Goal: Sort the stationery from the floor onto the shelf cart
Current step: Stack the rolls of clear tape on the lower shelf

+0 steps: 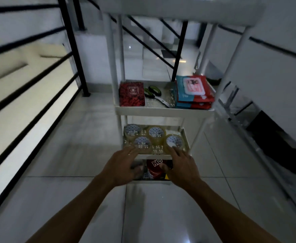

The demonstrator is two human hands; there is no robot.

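Observation:
A white shelf cart (163, 111) stands on the tiled floor in front of me. One tier carries a red patterned notebook (132, 96), green-handled scissors (154, 94) and a stack of red and teal packets (193, 92). The tier below holds several clear tape rolls (155, 132). On the lowest tier lies a red and black pack (156, 168) with white letters. My left hand (124, 164) and my right hand (180, 165) hover with spread fingers over the front of the two lower tiers, one on each side of the red pack. Neither hand holds anything.
A black stair railing (73, 50) runs along the left, with cream steps beyond it. A white wall and a dark metal frame (266, 137) lie to the right. Glossy floor tiles (84, 199) stretch under my arms.

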